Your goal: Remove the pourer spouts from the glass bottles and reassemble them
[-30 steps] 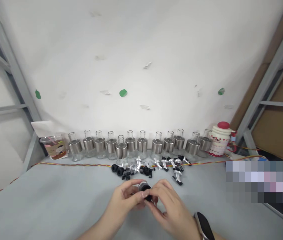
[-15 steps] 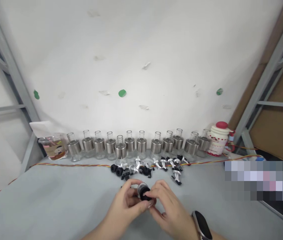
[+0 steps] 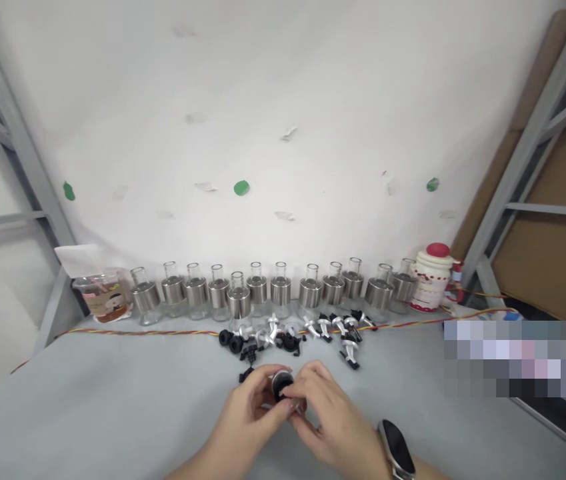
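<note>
A round pour spout (image 3: 281, 381), with a silvery rim and a black middle, is held between both hands above the table. My left hand (image 3: 247, 410) is closed around its side, thumb in front. My right hand (image 3: 333, 413) is closed against the other side, its fingertips pressing on the black part; the underside is hidden by the fingers. Just beyond the hands lie several silver pour spouts (image 3: 349, 351) with black ends and several black ringed stoppers (image 3: 235, 344). A small black piece (image 3: 246, 375) lies beside my left fingers.
Glass bottles with steel collars (image 3: 281, 291) stand in a row along the wall. A twisted cable (image 3: 163, 331) runs in front of them. A plastic cup (image 3: 107, 297) stands at the left, a white jar with a red lid (image 3: 433, 280) at the right. A blurred patch covers the right edge.
The view has shifted slightly. Both hands keep hold of the pour spout, and the right fingertips reach a little further over its black middle.
</note>
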The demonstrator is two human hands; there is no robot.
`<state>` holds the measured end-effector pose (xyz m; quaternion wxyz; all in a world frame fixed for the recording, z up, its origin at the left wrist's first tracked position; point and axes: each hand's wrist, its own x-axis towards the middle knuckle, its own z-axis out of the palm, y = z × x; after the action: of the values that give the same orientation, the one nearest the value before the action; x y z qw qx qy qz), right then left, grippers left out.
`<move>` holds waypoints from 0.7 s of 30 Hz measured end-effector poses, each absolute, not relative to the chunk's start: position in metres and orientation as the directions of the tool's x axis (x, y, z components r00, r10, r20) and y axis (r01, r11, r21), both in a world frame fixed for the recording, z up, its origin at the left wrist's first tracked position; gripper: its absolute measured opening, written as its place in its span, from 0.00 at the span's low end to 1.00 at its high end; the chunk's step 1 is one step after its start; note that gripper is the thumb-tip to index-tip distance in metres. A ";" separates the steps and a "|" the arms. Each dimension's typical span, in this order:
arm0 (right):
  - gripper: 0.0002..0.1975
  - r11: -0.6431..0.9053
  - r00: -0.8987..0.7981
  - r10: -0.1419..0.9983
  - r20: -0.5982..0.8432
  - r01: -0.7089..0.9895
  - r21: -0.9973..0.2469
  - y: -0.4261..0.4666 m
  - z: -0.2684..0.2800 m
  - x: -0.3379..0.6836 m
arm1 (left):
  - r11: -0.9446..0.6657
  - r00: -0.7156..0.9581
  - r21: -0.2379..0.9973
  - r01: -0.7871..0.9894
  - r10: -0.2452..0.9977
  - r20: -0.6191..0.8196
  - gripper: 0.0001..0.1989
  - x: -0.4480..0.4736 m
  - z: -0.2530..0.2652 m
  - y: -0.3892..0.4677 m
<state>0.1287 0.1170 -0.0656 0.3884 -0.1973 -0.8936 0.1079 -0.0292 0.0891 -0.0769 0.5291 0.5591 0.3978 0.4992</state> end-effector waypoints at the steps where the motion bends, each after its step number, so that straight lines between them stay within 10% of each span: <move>1: 0.15 0.890 -0.631 0.452 0.631 0.275 -0.363 0.117 -0.065 0.129 | -0.131 0.185 0.988 -0.077 0.972 0.144 0.13 -0.029 -0.077 0.089; 21: 0.21 0.773 -0.626 0.605 0.492 0.315 -0.551 0.118 -0.064 0.129 | -0.218 0.144 0.963 0.156 0.970 0.196 0.08 -0.031 -0.068 0.085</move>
<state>0.1289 0.1181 -0.0643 0.3438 -0.2624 -0.8766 0.2111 -0.0305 0.0850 -0.0679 0.4309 0.6215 0.4530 0.4721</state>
